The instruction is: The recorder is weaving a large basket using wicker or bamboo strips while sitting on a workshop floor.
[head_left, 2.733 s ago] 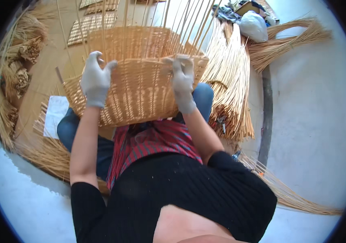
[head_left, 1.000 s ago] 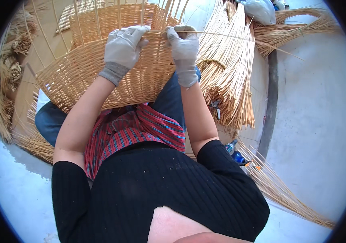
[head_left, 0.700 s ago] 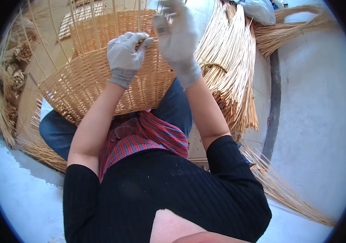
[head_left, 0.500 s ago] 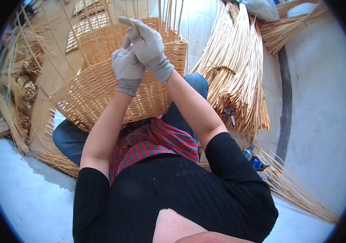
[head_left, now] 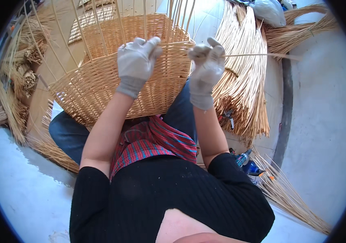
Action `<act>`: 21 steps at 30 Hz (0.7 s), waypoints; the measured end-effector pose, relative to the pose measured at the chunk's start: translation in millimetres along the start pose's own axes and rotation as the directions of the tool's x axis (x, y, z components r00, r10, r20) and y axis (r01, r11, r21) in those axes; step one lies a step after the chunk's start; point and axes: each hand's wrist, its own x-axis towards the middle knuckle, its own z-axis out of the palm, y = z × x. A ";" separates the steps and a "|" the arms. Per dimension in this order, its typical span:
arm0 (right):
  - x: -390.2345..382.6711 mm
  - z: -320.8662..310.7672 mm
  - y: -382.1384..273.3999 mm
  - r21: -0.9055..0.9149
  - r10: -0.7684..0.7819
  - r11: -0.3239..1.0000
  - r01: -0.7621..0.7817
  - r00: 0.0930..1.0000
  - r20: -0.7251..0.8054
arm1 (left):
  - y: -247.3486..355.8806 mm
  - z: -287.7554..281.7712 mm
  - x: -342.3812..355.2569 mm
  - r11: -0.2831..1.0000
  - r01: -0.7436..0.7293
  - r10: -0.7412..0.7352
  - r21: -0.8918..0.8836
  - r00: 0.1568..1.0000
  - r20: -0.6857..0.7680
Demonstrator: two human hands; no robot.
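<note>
A half-woven wicker basket [head_left: 112, 87] rests across my lap, with upright stakes [head_left: 121, 25] rising from its upper edge. My left hand [head_left: 135, 62], in a pale work glove, is closed at the near wall's edge, its fingers pinched at the weave. To its right, my gloved right hand [head_left: 206, 69] is closed on a thin wicker strand, just off the basket's right corner. That wicker strand [head_left: 254, 54] sticks out to the right past my hand, its far end blurred. Between the hands it appears to run along the basket's edge.
A large tied bundle of wicker rods [head_left: 242, 77] lies to the right, with pliers [head_left: 229, 117] at its lower end. A blue power tool [head_left: 250, 165] sits near my right elbow. More bundles [head_left: 29, 89] line the left, and a woven panel [head_left: 94, 22] lies beyond the basket.
My hands were together above the basket's edge. The right hand has swung right and down, drawing the strand out to the right. The left hand has shifted slightly right.
</note>
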 end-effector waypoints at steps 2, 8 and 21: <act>-5.4 -16.4 8.9 -0.097 0.106 0.989 -0.108 0.994 -0.018 | -0.1 -9.3 -4.8 0.994 -0.091 0.093 0.059 0.995 -0.032; -66.2 19.8 16.0 -0.839 0.247 0.425 0.339 0.849 0.468 | -3.8 -33.3 -23.9 0.956 -0.165 0.160 -0.241 0.986 -0.040; 55.4 27.3 66.8 -0.567 -0.155 -0.039 0.823 0.556 0.817 | -78.6 -23.8 12.7 0.452 0.329 -0.151 -0.829 0.944 0.292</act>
